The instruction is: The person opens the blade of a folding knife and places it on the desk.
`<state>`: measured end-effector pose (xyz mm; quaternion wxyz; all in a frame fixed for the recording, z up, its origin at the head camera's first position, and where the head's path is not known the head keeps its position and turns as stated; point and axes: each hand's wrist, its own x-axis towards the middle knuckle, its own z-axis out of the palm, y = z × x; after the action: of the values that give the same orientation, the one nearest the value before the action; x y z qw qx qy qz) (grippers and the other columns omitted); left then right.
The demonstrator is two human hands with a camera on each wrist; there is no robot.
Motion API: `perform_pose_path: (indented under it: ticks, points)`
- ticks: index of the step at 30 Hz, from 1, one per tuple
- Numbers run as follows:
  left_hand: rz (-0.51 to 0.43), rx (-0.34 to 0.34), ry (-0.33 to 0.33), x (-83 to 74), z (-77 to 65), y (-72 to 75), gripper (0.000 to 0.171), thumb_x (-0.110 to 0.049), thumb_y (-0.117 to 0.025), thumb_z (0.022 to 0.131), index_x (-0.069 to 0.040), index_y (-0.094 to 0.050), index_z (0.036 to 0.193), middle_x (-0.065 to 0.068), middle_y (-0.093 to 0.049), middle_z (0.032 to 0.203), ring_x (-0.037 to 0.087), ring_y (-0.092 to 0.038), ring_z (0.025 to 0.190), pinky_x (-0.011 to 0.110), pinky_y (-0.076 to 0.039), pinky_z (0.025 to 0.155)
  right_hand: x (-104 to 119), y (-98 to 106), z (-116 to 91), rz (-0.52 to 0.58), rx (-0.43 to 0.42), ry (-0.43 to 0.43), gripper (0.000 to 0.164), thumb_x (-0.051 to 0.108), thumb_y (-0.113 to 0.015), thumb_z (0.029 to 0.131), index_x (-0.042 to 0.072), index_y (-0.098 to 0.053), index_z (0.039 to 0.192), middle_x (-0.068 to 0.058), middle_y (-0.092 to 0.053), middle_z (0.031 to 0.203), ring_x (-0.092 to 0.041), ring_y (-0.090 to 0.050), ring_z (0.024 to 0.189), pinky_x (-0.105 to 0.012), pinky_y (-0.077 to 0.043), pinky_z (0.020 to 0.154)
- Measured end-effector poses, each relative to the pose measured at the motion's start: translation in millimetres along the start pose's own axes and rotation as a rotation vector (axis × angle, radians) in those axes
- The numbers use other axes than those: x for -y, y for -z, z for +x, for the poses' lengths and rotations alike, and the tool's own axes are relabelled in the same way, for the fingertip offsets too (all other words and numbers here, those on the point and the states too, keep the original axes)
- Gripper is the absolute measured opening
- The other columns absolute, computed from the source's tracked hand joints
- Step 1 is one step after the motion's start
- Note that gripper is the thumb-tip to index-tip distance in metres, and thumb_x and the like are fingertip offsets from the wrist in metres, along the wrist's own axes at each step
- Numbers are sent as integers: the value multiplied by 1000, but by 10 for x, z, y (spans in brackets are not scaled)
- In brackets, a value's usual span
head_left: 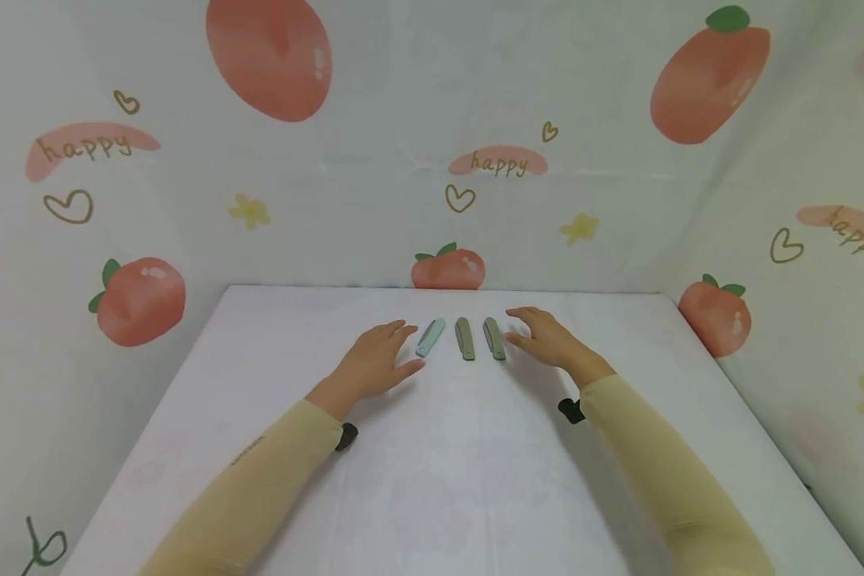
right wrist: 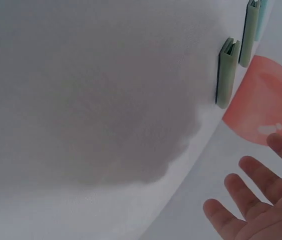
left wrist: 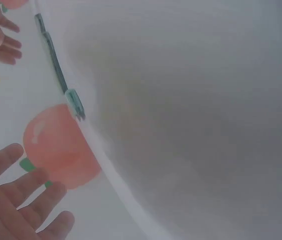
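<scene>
- Fingers of the left hand [head_left: 374, 362] are spread, above the white table [head_left: 432, 480].
- Blue folding knife [head_left: 430, 337] lies just right of those fingertips, apart from them.
- On the right hand [head_left: 549, 341], fingers are spread too.
- One green knife [head_left: 494, 339] lies just left of these fingertips; another green knife [head_left: 464, 339] lies midway between both hands' fingers.

Mint folding tool [head_left: 430, 338], slim, folded, leftmost in row, far end slanting right. Middle olive tool [head_left: 465, 338], similar long shape, far end tipped slightly left. Right olive tool [head_left: 494, 339], folded, far end also leftward. All lie apart on white counter [head_left: 446, 448], toward far edge.
</scene>
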<state>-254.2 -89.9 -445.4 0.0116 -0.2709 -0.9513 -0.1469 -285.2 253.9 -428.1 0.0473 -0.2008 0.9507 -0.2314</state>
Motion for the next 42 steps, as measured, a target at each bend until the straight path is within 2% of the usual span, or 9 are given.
perform_pose_path:
  ticks: [11, 16, 20, 25, 33, 38, 42]
  points:
    - [-35, 18, -4, -176, 178, -78, 67, -52, -55, 100, -11, -41, 151, 13, -47, 149, 33, -44, 136, 48, -35, 110, 33, -50, 233, 5, 22, -32, 50, 25, -55, 104, -2, -46, 145, -26, -45, 147, -44, -35, 140, -56, -25, 114]
    - [-59, 32, 11, -237, 235, -126, 66, -52, -54, 100, -11, -42, 151, 12, -48, 148, 31, -45, 135, 46, -35, 111, 32, -87, 349, -7, 20, -32, 46, 21, -56, 102, -3, -51, 141, -27, -51, 141, -43, -42, 134, -54, -30, 112]
    - [-71, 30, 18, -288, 270, -121, 64, -50, -55, 100, -11, -43, 149, 11, -49, 147, 31, -46, 134, 46, -37, 110, 39, -136, 463, -32, 59, -51, 44, 19, -57, 102, -2, -53, 139, -26, -54, 136, -43, -45, 130, -53, -34, 109]
    - [-90, 25, 20, -361, 327, -115, 59, -49, -55, 100, -12, -48, 145, 10, -51, 147, 30, -48, 133, 47, -38, 108, 56, -200, 581, -86, 108, -127, 45, 23, -62, 100, 2, -55, 139, -24, -56, 129, -40, -49, 123, -51, -38, 105]
    - [-120, 60, 39, -488, 392, -120, 59, -48, -56, 100, -10, -49, 144, 10, -52, 145, 30, -48, 133, 46, -38, 109, 127, -251, 641, -89, 169, -208, 46, 21, -63, 99, 1, -53, 139, -19, -61, 113, -26, -58, 99, -43, -47, 94]
    - [-133, 67, 46, -550, 405, -118, 58, -47, -57, 101, -10, -48, 145, 10, -53, 144, 29, -48, 133, 46, -38, 109, 129, -260, 631, -49, 149, -265, 40, 21, -67, 96, 0, -56, 128, -17, -64, 113, -25, -58, 98, -42, -47, 93]
    - [-148, 62, 51, -599, 425, -144, 59, -48, -56, 101, -10, -48, 145, 9, -52, 146, 28, -46, 136, 47, -38, 109, 101, -258, 586, 48, 139, -332, 36, 21, -71, 93, 1, -58, 120, -17, -63, 115, -27, -56, 100, -42, -46, 92]
